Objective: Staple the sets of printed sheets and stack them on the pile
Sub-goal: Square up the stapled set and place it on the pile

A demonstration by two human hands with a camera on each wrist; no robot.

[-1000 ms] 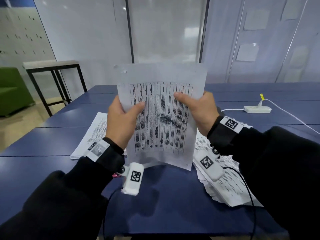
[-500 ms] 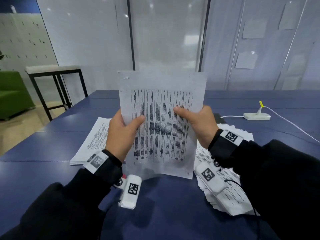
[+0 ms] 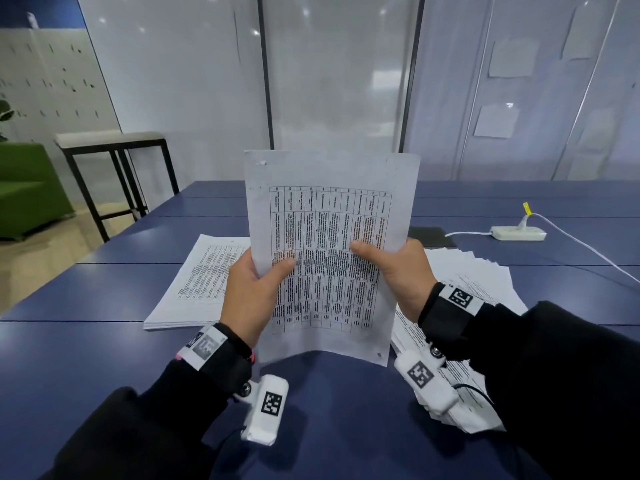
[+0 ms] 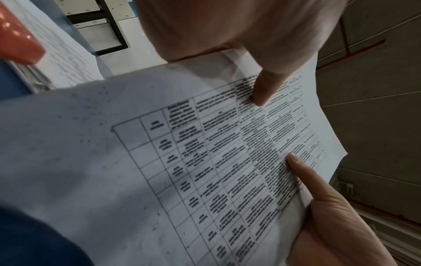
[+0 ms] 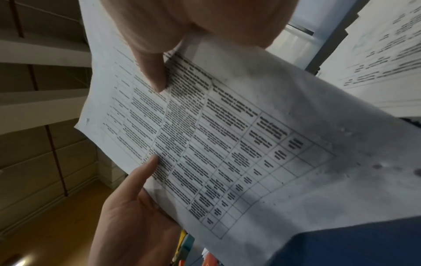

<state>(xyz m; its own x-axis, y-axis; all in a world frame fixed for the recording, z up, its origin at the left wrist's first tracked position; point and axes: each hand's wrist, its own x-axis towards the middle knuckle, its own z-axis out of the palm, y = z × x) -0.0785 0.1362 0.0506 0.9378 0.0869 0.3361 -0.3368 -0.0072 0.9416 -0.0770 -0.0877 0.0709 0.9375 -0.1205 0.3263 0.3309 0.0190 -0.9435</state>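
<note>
I hold a set of printed sheets [image 3: 329,237] upright above the blue table [image 3: 86,292], its printed table facing me. My left hand [image 3: 256,292] pinches its left edge, thumb on the front. My right hand [image 3: 394,268] pinches the right edge the same way. A staple mark shows near the set's top left corner. The wrist views show the same sheets [image 4: 205,162] [image 5: 227,144] with both thumbs pressed on the print. A neat pile of sheets [image 3: 201,282] lies on the table at the left. A fanned, loose heap of sheets [image 3: 467,278] lies at the right. An orange object [image 4: 18,39], perhaps the stapler, rests on the left pile.
A white power strip [image 3: 517,233] with a cable lies at the far right of the table. A dark flat item [image 3: 431,232] lies behind the held sheets. A black-framed stool [image 3: 114,147] and a green sofa [image 3: 24,188] stand beyond the table's left edge.
The held sheets and both hands have come down a little toward the table. Both grips are unchanged.
</note>
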